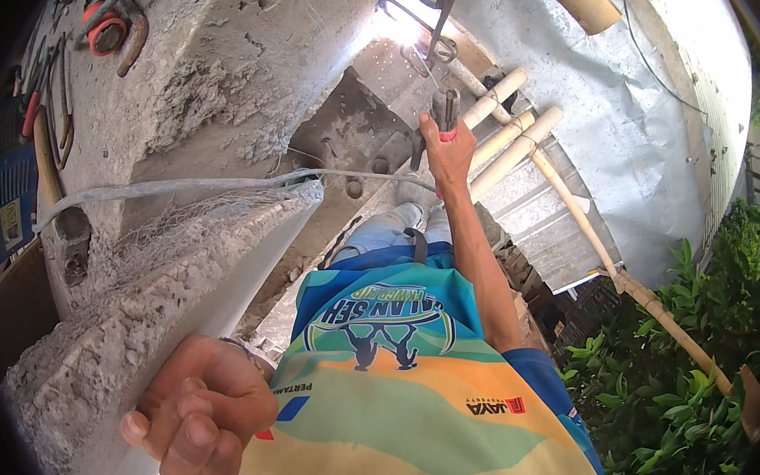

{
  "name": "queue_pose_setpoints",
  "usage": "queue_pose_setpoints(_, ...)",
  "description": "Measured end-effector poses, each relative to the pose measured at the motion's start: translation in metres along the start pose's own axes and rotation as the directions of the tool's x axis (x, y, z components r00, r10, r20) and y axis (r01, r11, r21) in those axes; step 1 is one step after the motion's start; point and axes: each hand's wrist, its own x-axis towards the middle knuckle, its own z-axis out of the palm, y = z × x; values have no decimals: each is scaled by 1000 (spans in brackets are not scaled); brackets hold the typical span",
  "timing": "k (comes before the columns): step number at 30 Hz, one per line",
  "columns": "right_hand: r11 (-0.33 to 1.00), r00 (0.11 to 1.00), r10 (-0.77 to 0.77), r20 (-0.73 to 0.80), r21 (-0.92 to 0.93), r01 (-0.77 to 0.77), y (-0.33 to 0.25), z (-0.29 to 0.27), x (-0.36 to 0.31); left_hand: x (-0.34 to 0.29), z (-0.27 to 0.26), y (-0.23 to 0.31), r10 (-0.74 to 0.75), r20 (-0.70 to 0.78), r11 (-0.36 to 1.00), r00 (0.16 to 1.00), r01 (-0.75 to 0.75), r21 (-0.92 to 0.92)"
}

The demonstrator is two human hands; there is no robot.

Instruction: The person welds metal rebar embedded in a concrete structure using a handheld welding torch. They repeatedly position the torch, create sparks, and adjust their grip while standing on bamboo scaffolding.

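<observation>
My right hand (447,152) is stretched out ahead and gripped around a pair of pincers (445,109) with red-tipped handles and dark jaws pointing up. Just beyond the jaws, thin steel rods (443,10) rise in bright glare. Low in the view, my left hand (201,415) is curled into a loose fist beside a rough concrete ledge (151,309); nothing shows in it. A grey band (179,186) runs across the concrete from the left toward my right hand. My colourful shirt and jeans fill the middle.
Bamboo poles (512,141) are lashed together below my right hand, and one long pole (660,313) slopes down right. Red-handled tools (106,33) lie on the concrete at top left, above a blue box (3,208). Green foliage (680,395) lies far below at right.
</observation>
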Motion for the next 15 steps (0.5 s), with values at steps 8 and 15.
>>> queue_pose_setpoints(8,1000,1000,14,5,6,-14,2,1,0,0,3,-1,17,-27,999,999,-16,30)
queue_pose_setpoints(15,1000,1000,19,-3,6,-19,3,2,1,0,1,0,9,-27,999,1000,-8,45)
